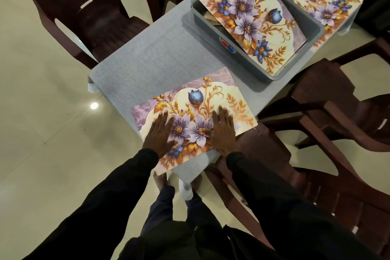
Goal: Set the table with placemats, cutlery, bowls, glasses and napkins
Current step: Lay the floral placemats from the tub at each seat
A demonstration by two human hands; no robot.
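Head view: both hands, left hand point(158, 133) and right hand point(224, 131), press flat, fingers straight, smoothing the near placemat point(196, 116) square on the counter point(152, 63).

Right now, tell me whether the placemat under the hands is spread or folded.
Spread flat: the placemat lies unfolded on the table, with the left hand and right hand pressed open on it.

Room light was dim and warm. One overhead lamp glared off the glossy floor point(94, 105). The grey tray point(242, 59) cast a soft shadow leftward. Frame edges bowed; detail was slightly soft.
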